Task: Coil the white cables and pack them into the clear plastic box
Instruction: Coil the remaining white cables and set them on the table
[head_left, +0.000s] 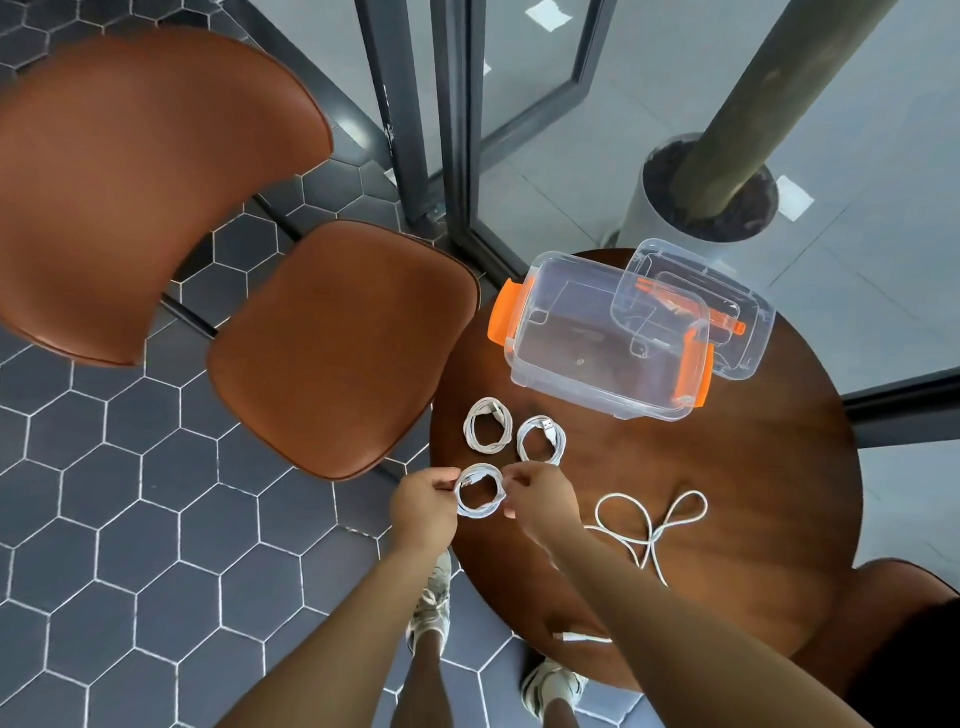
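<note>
A coiled white cable hangs between my two hands at the near left edge of the round wooden table. My left hand pinches its left side and my right hand pinches its right side. Two more coiled white cables, one on the left and one on the right, lie on the table just beyond. An uncoiled white cable lies in loose loops to the right of my right arm. The open clear plastic box with orange latches stands at the far side.
The box's clear lid leans behind the box. A brown chair stands left of the table, another brown seat at the near right. A glass wall and a potted trunk are beyond. A small white connector lies near the table's front edge.
</note>
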